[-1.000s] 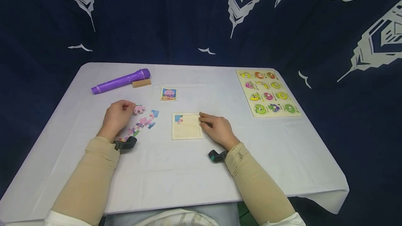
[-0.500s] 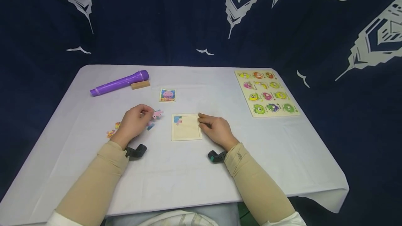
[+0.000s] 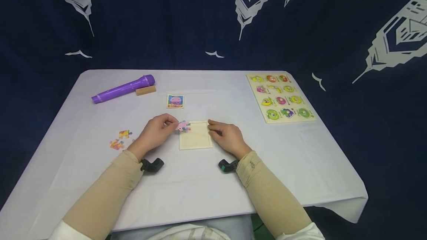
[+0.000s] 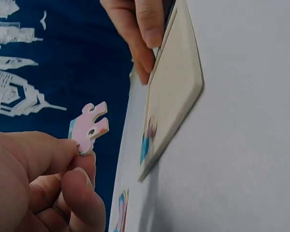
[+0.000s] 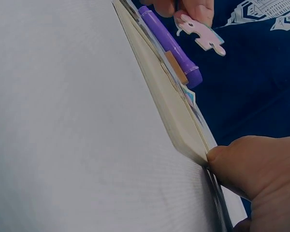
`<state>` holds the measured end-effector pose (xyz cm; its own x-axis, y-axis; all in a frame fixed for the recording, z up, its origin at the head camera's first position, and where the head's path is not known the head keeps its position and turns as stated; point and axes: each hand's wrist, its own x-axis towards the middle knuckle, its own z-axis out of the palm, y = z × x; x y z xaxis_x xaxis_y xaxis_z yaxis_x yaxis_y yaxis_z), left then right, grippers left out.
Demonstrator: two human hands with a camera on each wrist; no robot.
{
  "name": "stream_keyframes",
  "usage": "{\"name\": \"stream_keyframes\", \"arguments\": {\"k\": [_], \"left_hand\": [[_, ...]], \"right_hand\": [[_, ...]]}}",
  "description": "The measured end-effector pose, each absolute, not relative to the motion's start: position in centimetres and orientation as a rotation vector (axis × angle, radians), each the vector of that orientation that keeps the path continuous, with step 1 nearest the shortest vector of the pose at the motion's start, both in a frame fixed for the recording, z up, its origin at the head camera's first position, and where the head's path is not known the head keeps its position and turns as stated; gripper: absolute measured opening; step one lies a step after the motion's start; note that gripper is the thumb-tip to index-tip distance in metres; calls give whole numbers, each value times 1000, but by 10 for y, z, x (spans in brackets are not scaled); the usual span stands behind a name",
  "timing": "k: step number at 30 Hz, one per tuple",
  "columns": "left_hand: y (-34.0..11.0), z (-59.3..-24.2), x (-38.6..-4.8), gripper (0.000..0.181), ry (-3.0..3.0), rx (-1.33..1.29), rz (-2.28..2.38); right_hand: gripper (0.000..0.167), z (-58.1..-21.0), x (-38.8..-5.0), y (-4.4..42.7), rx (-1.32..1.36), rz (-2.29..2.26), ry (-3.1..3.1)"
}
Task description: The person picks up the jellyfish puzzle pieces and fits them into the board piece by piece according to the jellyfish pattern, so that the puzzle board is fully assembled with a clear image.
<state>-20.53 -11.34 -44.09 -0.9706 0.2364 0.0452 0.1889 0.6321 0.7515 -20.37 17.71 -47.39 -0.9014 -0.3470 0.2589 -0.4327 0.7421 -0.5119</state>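
My left hand (image 3: 155,132) pinches a pink jigsaw piece (image 4: 89,126) with a printed eye between thumb and forefinger. In the head view it overlaps the upper left corner of a pale wooden puzzle tray (image 3: 197,140); the left wrist view shows it raised above the table. One blue-and-pink piece (image 4: 147,140) lies in that tray corner, hidden behind the held piece in the head view. My right hand (image 3: 231,140) holds the tray's right edge with thumb and forefinger. Loose orange and yellow pieces (image 3: 116,144) lie left of my left hand, which hides others.
A small picture card (image 3: 175,101) lies behind the tray. Farther left are a purple toy microphone (image 3: 123,89) and a tan wooden block (image 3: 145,90). A fruit puzzle board (image 3: 280,99) lies at the back right of the white-covered table (image 3: 283,166).
My left hand has carried the pink jigsaw piece rightward from the loose pieces to over the tray's upper left corner. My right hand has stayed at the tray's edge.
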Motion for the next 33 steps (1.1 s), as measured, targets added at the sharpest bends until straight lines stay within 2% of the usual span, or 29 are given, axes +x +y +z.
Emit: {"name": "stream_keyframes", "arguments": {"k": [9,33], "left_hand": [[-85,-429,-215,19,2740,372,1253],[-66,-457,-235,14,2839,386,1043]], "right_hand": [[29,-473,-206,175,654,862,-2777],[28,-476,-204,175,625,913,-2767]]}}
